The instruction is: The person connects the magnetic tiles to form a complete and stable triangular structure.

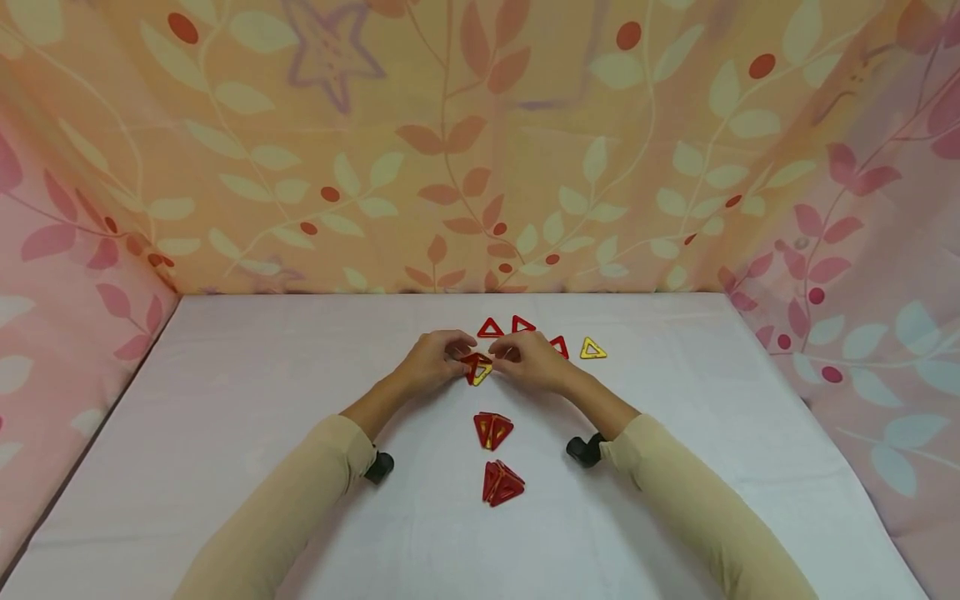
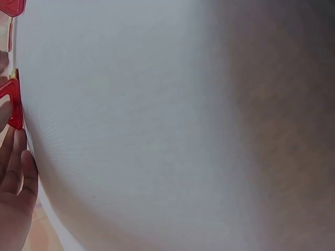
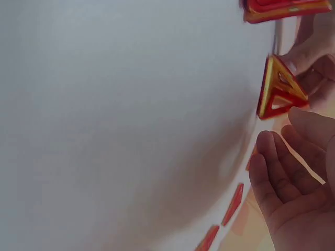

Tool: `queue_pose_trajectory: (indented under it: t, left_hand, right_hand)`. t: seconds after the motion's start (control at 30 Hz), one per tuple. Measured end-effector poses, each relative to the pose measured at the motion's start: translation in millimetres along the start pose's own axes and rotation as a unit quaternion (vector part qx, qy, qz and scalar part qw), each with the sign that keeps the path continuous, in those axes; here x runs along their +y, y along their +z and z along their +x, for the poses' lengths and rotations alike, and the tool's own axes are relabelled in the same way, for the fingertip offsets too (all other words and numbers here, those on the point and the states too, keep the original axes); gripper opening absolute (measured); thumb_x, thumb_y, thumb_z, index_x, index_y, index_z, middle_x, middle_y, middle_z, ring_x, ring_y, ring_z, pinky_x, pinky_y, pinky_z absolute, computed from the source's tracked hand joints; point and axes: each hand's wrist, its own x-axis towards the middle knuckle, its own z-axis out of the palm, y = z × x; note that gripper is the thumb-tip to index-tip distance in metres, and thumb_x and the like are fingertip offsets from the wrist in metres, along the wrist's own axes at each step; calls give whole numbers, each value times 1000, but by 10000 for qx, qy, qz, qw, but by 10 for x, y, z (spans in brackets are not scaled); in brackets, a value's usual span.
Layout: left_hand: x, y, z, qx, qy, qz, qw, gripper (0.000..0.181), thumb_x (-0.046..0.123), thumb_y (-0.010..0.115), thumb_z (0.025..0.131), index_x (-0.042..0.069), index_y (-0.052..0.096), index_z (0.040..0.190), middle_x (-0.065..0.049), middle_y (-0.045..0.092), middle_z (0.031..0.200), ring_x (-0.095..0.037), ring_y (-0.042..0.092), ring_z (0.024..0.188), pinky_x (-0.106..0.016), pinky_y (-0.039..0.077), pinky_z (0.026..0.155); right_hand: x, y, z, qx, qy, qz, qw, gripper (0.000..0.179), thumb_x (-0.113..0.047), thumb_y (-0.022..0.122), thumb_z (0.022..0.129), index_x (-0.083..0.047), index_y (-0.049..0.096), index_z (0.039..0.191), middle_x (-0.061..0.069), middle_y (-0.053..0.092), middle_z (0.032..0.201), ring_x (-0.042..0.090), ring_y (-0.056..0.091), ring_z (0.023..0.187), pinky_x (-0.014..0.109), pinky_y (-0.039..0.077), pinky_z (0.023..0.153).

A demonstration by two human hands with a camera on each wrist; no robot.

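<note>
Near the back of the table, my left hand (image 1: 438, 360) pinches a small pyramid (image 1: 480, 379) of red and yellow magnetic triangle tiles. In the right wrist view, the left thumb presses one face of this pyramid (image 3: 266, 94). My right hand (image 1: 531, 360) is at its other side, fingers loosely bent and the thumb tip at its corner; whether it touches cannot be told. In the left wrist view, left fingers (image 2: 15, 138) meet the lower corner of a red tile (image 2: 17, 112). Two more tile pyramids, one nearer (image 1: 503, 483) and one farther (image 1: 492, 430), stand in front.
Behind the hands lie flat red triangle tiles: one at the left (image 1: 491, 336), one in the middle (image 1: 515, 326), one partly hidden by the right hand (image 1: 562, 346). A yellow triangle tile (image 1: 592, 357) lies to their right. Patterned curtains (image 1: 450, 167) border the white table (image 1: 262, 375).
</note>
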Motion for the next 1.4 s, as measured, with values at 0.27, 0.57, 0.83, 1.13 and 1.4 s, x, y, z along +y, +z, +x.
queue_pose_trajectory:
  t: [0.27,0.57,0.83,1.13,1.4]
  left_hand:
    - [-9,-12,-2,-28,-85,-112,9999,34,3,73,89,4,66,122,-6,67,112,-22,61,104,-35,51,95]
    - [-17,-27,-13,-112,39,-95,9999,34,-2,72,88,2,66,121,-7,68,111,-21,62,102,-36,51,94]
    - [-31,-39,-23,-201,-44,16,9998,35,-3,72,87,4,66,121,-7,68,114,-20,62,104,-36,50,97]
    - [2,-7,-13,-225,-21,318,9992,39,-4,74,85,4,65,122,-7,68,111,-21,60,102,-36,50,95]
    - [4,0,-3,-180,-58,507,9985,39,-3,75,85,5,66,122,-5,68,109,-20,60,101,-36,49,95]
  right_hand:
    - [145,-352,-361,47,134,-80,9999,29,-9,72,91,1,69,118,10,70,107,20,61,93,36,53,85]
    - [505,-597,-787,58,440,-267,9987,33,-5,75,85,1,69,116,7,69,101,20,61,92,39,53,84]
    - [730,-598,-993,46,393,-268,9989,40,-3,80,80,3,69,117,9,71,108,22,65,96,40,53,88]
    - [744,-516,-1019,221,252,-258,9991,38,-2,82,79,2,69,115,9,71,106,21,65,92,40,54,87]
    - [691,-465,-918,210,204,-256,9992,34,-1,80,80,0,71,113,7,71,105,18,66,92,34,54,85]
